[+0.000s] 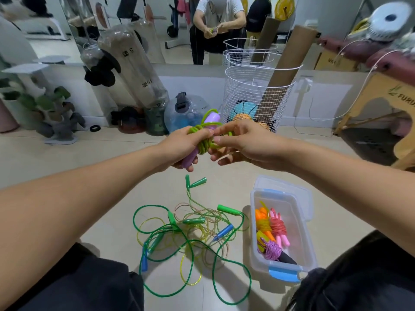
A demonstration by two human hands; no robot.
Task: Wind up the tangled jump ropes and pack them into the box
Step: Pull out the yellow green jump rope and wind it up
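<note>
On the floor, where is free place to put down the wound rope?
Bare floor lies left of the tangled ropes, toward the plant stand, and between the green handles and the box. The box's near half is crowded with wound ropes; its far end is free.

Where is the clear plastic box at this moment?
In the head view, the clear plastic box sits on the floor at lower right, beside the tangled ropes.

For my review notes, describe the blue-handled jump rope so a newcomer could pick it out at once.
Start at the clear plastic box with blue latches on the floor. Just left of it lies a tangle of loose ropes. The blue-handled jump rope has one handle at the tangle's right edge, nearest the box, and another at the left edge; the neighbouring handles are all green.
</note>
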